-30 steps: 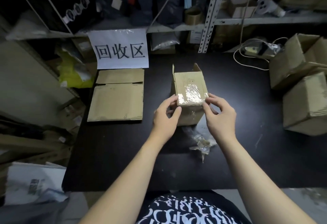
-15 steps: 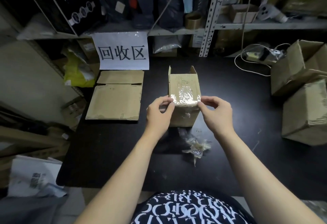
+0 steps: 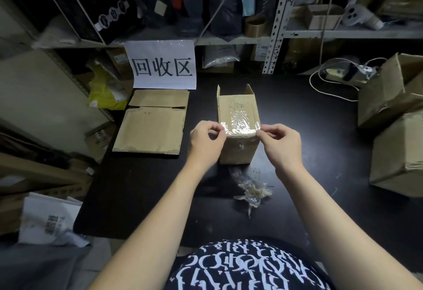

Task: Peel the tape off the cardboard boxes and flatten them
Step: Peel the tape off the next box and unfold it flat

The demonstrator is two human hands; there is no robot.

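A small cardboard box lies on its side on the black table, its open flaps pointing away from me. Clear tape shines across its near top edge. My left hand pinches the left end of that tape at the box's corner. My right hand pinches the right end at the opposite corner. Both hands have curled fingers with thumb and forefinger together on the tape.
A flattened box lies at the left below a white paper sign. A crumpled wad of peeled tape sits near me. Two more cardboard boxes stand at the right edge. Shelves and a white cable are behind.
My hands moved from the box's near face up to its two top corners and now pinch the tape ends. The box turned slightly and sits squarer to me.
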